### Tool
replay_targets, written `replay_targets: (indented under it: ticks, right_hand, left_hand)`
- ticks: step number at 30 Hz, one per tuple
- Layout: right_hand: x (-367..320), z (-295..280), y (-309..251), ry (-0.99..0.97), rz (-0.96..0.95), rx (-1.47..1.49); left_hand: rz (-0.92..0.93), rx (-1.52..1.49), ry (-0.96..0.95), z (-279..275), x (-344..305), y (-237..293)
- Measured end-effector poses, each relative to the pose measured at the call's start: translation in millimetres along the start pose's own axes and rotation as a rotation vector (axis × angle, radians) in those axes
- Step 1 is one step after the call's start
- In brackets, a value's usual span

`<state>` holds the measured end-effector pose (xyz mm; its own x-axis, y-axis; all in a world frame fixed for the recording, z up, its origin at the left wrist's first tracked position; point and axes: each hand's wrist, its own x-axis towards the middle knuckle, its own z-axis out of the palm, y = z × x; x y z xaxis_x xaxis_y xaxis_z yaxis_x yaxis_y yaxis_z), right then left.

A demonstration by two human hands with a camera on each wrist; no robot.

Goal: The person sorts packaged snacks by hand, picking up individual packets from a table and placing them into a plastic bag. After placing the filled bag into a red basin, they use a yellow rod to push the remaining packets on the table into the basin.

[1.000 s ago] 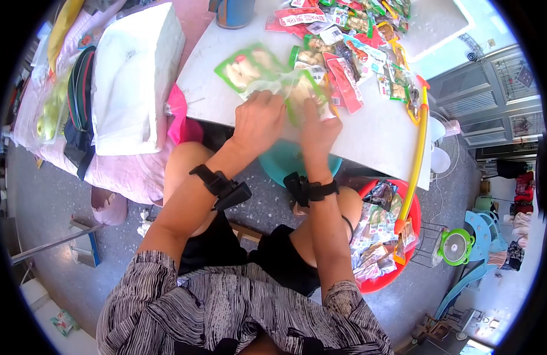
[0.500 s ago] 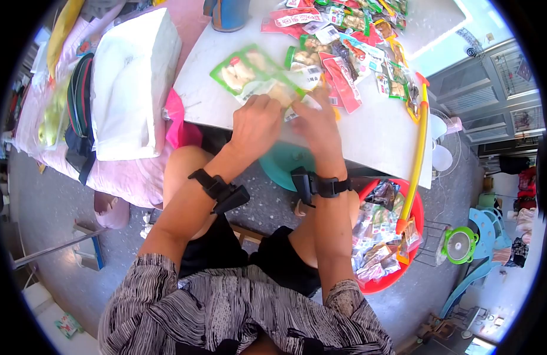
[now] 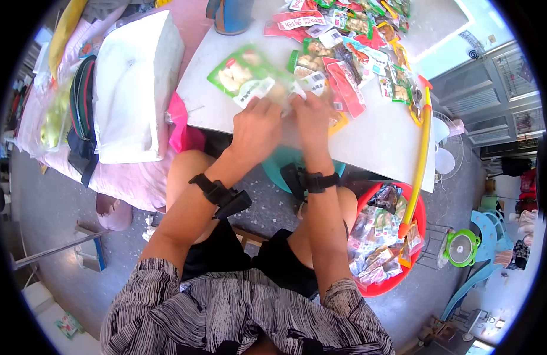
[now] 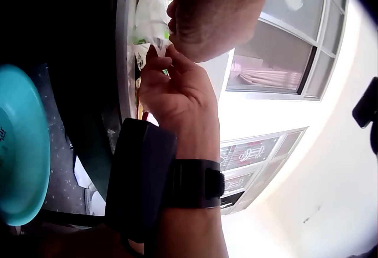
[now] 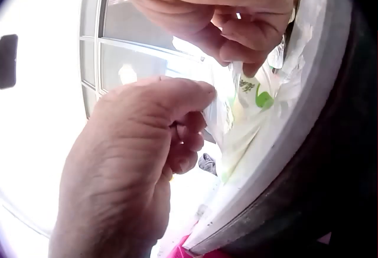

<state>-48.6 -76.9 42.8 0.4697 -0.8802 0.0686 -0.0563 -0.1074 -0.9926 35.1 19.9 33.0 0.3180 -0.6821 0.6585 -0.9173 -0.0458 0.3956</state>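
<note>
A green-edged clear plastic food pouch with pale pieces inside lies over the table's near part. My left hand pinches its near edge, where a white printed label shows. Close beside it, my right hand pinches a white bit of plastic at the pouch's right side. In the right wrist view, the right hand's thumb and fingers close on the crinkled plastic, while the left hand has its thumb at the plastic's edge. The left wrist view shows both hands meeting at the plastic above the table edge.
Many colourful food packets are heaped on the white table behind the hands. A yellow tube leans at its right edge over a red basin of packets. Below is a teal basin; leftward, a white foam box.
My right hand drew away from the pouch to the right in a blur, then came back and now pinches white plastic near the left hand. The left hand has stayed at the pouch's near edge.
</note>
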Motion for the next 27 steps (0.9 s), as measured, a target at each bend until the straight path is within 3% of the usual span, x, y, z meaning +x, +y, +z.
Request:
replay_targets:
  ticks: [2,6,13,15,17,22,24,26,27]
  right_hand:
    - [-1.6,-5.1,-3.6,-0.012,0.105,0.070]
    - [-9.7,-11.6,-7.7,-0.117,0.119,-0.005]
    - [-2.8,13.2,34.5,-0.135,-0.114,0.176]
    - [0.0,17.0,32.6,-0.138,-0.038,0.258]
    - [1.5,17.2,16.4,-0.169,0.213,0.434]
    - [-3.6,1.7,9.1,-0.198,-0.158,-0.042]
    - [-5.6,-1.7,-5.1,-0.183,-0.114,-0.130]
    - [-6.5,-2.0,-14.7,-0.173,0.078,-0.094]
    - [-2.6,-2.6,1.2,-0.169,-0.122,-0.281]
  left_hand:
    - [-0.005,-0.006,0.010,-0.5,0.8,-1.5]
    - [-0.031,-0.001,-0.012,-2.5,1.7,-0.7]
    - [-0.039,-0.054,-0.042,-10.3,3.2,1.2]
    - [-0.027,-0.071,-0.024,-11.2,3.5,0.3]
    - [-0.037,-0.073,-0.007,-11.9,4.1,-0.5]
    - [-0.111,-0.039,0.037,-16.2,5.9,-7.9]
    - [-0.129,-0.022,0.012,-18.1,6.3,-8.6]
    - [-0.130,-0.008,-0.007,-17.4,5.2,-8.1]
    - [-0.120,-0.003,-0.015,-16.0,4.7,-7.5]
